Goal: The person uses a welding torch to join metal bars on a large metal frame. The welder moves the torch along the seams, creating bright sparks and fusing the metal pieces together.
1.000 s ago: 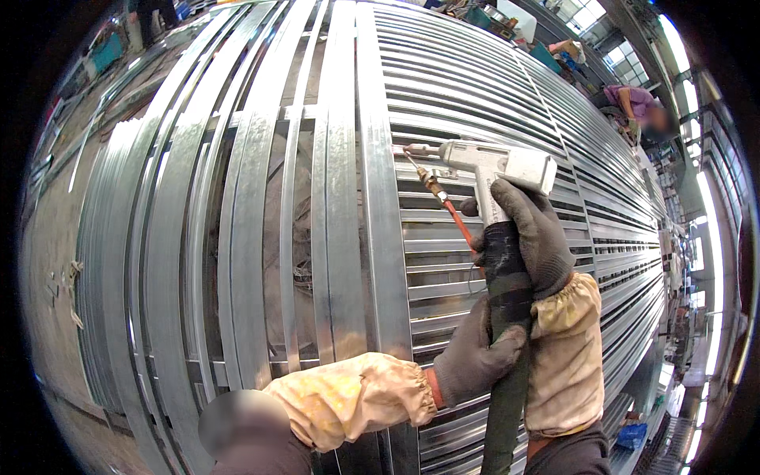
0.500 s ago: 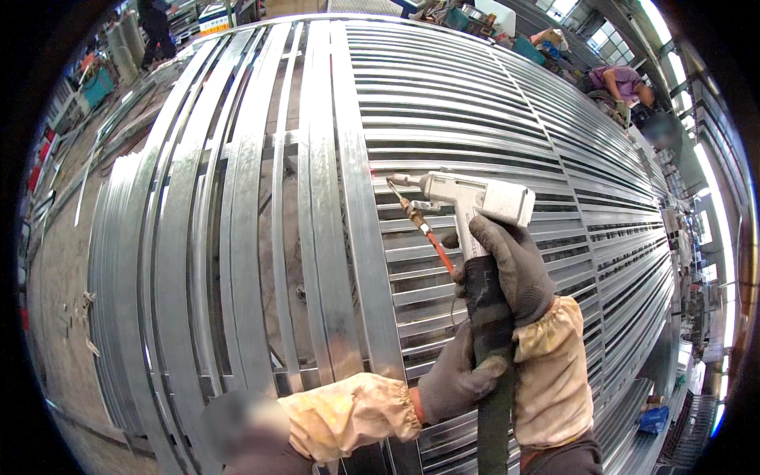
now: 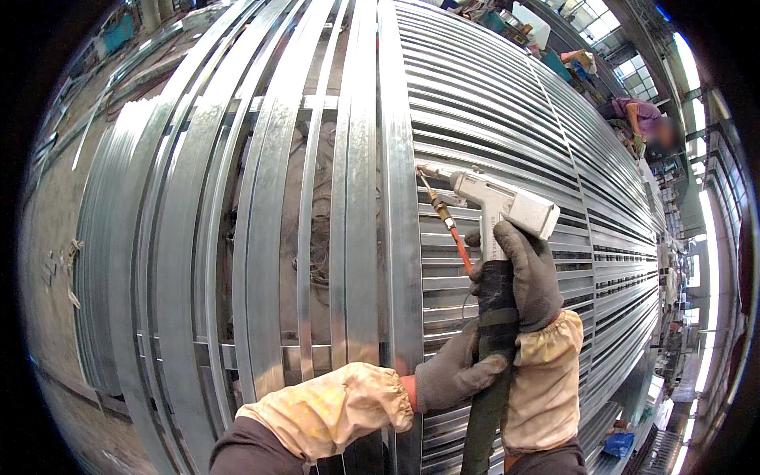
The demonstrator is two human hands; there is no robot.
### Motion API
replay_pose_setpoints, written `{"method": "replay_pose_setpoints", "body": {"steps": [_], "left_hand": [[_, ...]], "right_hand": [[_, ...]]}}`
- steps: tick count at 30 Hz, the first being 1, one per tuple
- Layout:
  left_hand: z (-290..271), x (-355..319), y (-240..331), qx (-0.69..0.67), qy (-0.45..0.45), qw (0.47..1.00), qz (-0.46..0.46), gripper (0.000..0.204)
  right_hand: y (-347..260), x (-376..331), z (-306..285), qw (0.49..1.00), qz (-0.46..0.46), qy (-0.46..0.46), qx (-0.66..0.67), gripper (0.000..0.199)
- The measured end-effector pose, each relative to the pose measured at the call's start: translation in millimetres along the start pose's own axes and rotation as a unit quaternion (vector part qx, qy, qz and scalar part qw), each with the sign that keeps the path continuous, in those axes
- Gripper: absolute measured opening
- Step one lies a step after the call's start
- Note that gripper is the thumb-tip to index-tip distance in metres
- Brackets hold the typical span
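Observation:
My right hand (image 3: 529,273), in a grey glove, is wrapped round the grip of a pale handheld welding gun (image 3: 507,204). Its nozzle points left, with the tip at the long flat metal bar (image 3: 400,237) that borders the slats; contact cannot be made out. A brass fitting with an orange-red wire tube (image 3: 459,244) slants beneath the nozzle. Lower down, my gloved left hand (image 3: 459,370) closes round the black sleeved cable (image 3: 496,317) that runs from the grip toward the lower edge. Tan cuffs cover both forearms.
A grate of closely set metal slats (image 3: 507,119) spreads to the right. Long metal bars (image 3: 261,214) lie lengthwise on the left, beside a stack of thin strips (image 3: 107,261). At the far right another person (image 3: 637,115) bends over the work. A blue packet (image 3: 618,444) lies lower right.
The view has shifted, so the bars and slats sit differently in the picture. The welding gun appears slightly right and tilts more, its nozzle still at the bar's edge. Both hands keep their hold.

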State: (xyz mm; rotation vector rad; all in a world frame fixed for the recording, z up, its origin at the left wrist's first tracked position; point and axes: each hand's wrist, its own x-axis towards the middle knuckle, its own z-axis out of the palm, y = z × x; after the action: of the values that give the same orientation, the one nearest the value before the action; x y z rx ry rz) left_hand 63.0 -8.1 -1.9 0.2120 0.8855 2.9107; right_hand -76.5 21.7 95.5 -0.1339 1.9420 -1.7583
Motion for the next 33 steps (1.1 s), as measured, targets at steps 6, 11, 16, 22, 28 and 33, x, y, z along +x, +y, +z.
{"method": "replay_pose_setpoints", "body": {"steps": [6, 11, 16, 22, 28, 33], "left_hand": [[-8.3, 8.2, -5.0, 0.043, -0.008, 0.999, 0.01, 0.072], [-5.0, 11.4, -5.0, 0.029, 0.014, 0.999, 0.017, 0.066], [-14.3, 11.2, -6.1, 0.051, -0.026, 0.998, -0.02, 0.064], [-11.8, 13.8, -14.6, 0.022, -0.018, 0.999, 0.015, 0.067], [-13.5, 17.5, -20.3, 0.058, -0.019, 0.997, 0.055, 0.065], [-9.5, 13.5, -6.1, 0.053, -0.02, 0.998, -0.036, 0.071]], "right_hand": [[6.1, 3.8, -7.7, 1.0, 0.013, 0.014, -0.007, 0.039], [6.9, 8.1, -10.6, 1.0, 0.009, -0.008, -0.014, 0.038], [11.5, 9.9, -16.8, 1.0, 0.017, -0.007, 0.014, 0.038], [11.2, 13.1, -20.6, 0.999, 0.023, -0.032, 0.024, 0.038], [9.1, 11.9, -18.8, 0.999, 0.03, -0.02, 0.026, 0.04], [5.2, 10.7, -19.1, 0.999, 0.039, -0.019, 0.018, 0.041]]}}
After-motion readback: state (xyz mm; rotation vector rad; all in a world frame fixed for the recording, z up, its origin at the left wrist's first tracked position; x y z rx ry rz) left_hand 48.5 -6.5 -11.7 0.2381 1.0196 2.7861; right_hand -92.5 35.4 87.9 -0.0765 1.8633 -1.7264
